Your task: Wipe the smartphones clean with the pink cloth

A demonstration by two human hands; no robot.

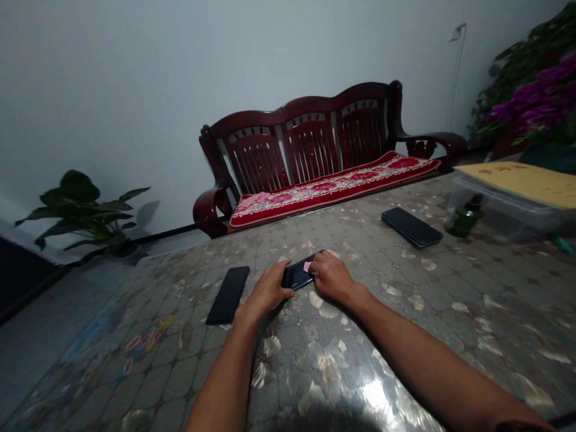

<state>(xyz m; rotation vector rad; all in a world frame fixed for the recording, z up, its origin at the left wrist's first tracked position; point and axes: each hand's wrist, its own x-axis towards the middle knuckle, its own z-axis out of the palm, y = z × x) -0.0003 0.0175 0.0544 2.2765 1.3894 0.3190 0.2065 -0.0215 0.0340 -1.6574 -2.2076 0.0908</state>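
Observation:
A dark, shiny phone [297, 275] lies on the patterned table cover in front of me. My left hand [271, 286] grips its left end, with the thumb along the near edge and the fingers at the far edge. Over the right part of the phone, my right hand [332, 275] is closed on a small pink piece [307, 266] that looks like cloth or paper; most of it is hidden by the fingers. A second phone [228, 295], black with a bluish-purple edge, rests just left of my left hand.
Another dark phone [411, 227] lies at the right, near a small green bottle [465, 217] with a black top. A clear plastic box [504, 217] stands there under a yellow sheet [524, 179]. Several colourful bands [150, 341] are scattered at left. Beyond the table stands a wooden bench [310, 141].

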